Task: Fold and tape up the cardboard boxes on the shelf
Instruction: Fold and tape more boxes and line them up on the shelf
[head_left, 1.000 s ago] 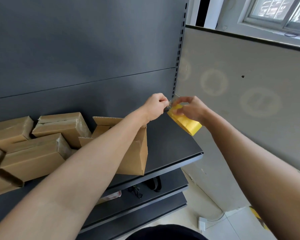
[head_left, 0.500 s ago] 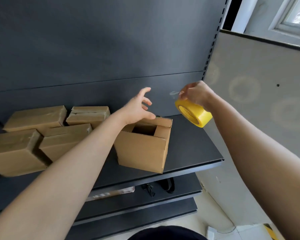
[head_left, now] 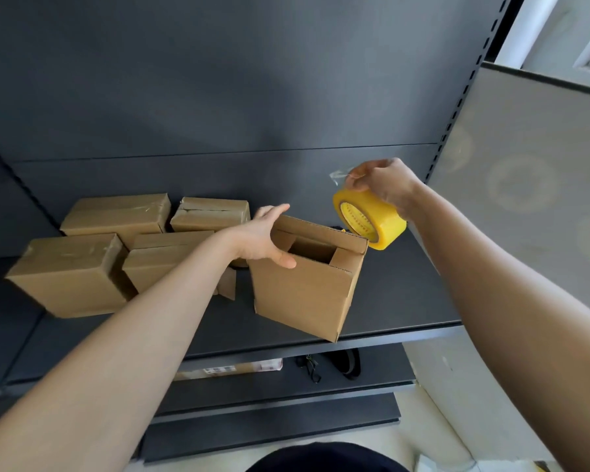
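An open-topped cardboard box [head_left: 304,294] stands tilted near the front of the dark shelf [head_left: 406,301], its top flaps partly folded in around a dark opening. My left hand [head_left: 266,238] grips the box's upper left corner, thumb on the front face, fingers over the flap. My right hand [head_left: 384,183] holds a yellow tape roll [head_left: 370,219] just above the box's right corner, pinching a short loose end of clear tape [head_left: 339,175] that sticks out to the left.
Several closed, taped cardboard boxes [head_left: 69,274] lie grouped on the shelf's left half. Lower shelves hold a flat labelled package [head_left: 232,369] and black cables [head_left: 341,364]. A grey partition wall [head_left: 532,206] borders the shelf on the right.
My left hand let go of the tape end, dropped to the open box and took hold of its corner. My right hand kept the roll. The camera view shifted left.
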`<state>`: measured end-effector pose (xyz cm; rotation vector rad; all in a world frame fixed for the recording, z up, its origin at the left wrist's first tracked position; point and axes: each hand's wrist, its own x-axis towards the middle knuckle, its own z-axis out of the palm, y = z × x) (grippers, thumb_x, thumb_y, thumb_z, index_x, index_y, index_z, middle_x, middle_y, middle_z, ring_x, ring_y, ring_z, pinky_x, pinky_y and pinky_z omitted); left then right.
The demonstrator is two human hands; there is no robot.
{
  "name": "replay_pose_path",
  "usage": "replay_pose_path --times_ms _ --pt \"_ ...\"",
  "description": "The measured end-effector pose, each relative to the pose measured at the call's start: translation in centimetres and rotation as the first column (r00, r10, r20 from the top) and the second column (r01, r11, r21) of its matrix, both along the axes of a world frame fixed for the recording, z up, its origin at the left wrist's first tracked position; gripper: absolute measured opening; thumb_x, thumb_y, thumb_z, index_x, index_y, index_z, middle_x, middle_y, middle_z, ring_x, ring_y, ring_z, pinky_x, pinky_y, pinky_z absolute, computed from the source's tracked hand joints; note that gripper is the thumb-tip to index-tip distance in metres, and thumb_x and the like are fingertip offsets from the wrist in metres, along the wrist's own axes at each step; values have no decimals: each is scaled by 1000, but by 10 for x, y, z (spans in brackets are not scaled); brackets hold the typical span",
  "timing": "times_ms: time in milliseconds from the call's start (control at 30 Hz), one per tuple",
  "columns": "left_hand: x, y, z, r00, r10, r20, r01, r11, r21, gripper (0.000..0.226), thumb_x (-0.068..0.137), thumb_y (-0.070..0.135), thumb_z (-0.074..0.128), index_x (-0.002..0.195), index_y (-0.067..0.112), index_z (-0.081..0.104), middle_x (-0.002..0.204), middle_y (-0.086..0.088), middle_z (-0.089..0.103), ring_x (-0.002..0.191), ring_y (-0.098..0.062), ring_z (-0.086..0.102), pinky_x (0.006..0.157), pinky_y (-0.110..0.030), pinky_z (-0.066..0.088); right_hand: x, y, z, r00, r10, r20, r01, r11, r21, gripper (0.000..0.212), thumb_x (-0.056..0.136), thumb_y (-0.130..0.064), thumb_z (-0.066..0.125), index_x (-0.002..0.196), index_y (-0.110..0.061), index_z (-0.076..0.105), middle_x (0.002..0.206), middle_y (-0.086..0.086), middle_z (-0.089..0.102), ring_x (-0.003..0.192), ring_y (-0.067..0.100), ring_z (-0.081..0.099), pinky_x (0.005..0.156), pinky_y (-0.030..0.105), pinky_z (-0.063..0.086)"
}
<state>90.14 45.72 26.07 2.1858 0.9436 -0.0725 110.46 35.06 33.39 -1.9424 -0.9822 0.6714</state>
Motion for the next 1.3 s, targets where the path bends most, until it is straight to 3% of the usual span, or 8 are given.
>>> replay_pose_path --times_ms 100,233,433,633,800,900,1000,1300 --pt "5 0 -4 998 46 51 -47 999 4 112 69 28 84 148 44 5 155 14 -1 142 -27 19 109 -45 29 -2 -3 0 1000 5 2 -5 1000 -7 21 78 -7 62 71 -25 69 79 -14 60 75 5 45 60 20 33" --pt "13 0 -16 993 82 88 -92 989 118 71 75 27 80 134 33 40 139 5 21 127 -23 35 96 -32 37 -2 -9 -4 1000 -15 -11 15 1000 -18 23 77 -8 64 63 -27 68 61 -22 58 71 3 45 59 20 32" --pt "18 -5 -31 966 155 208 -188 971 146 34 73 21 81 99 25 58 117 3 37 108 -21 45 83 -28 36 -5 -12 -15 997 -43 -62 42 999 -18 21 76 -12 69 65 -30 69 77 -14 61 75 9 49 62 21 33" --pt "15 -2 -39 957 174 233 -192 980 55 27 76 26 79 94 27 59 120 2 37 117 -23 41 87 -29 36 -11 -9 -16 991 -87 -100 88 996 6 15 75 -21 72 66 -32 70 81 -10 64 80 17 56 77 27 44" --pt "19 -3 -45 953 185 242 -202 978 49 22 79 32 74 93 28 57 115 4 35 117 -26 39 91 -33 36 -19 -3 -12 987 -55 -148 50 998 -38 16 74 -24 74 89 -27 72 78 -5 69 65 15 66 55 21 48" --pt "20 -2 -48 955 181 234 -200 978 62 16 84 32 70 90 29 56 114 4 34 116 -26 39 89 -32 34 -24 2 -16 997 -32 -77 23 993 -114 34 74 -25 73 107 -19 69 99 1 68 88 20 62 76 29 49" --pt "21 -2 -49 950 194 245 -214 975 56 10 87 29 66 87 27 57 114 4 34 116 -27 39 87 -31 32 -30 8 -17 999 -18 -44 11 987 -163 34 74 -24 73 107 -18 70 107 3 67 99 24 60 91 36 48" --pt "19 3 -51 929 224 295 -235 972 4 18 89 16 64 72 23 60 121 -3 40 118 -28 42 99 -36 39 -38 26 -21 995 -9 100 34 968 -248 38 78 -31 70 113 -17 67 108 5 65 94 24 60 79 31 47"
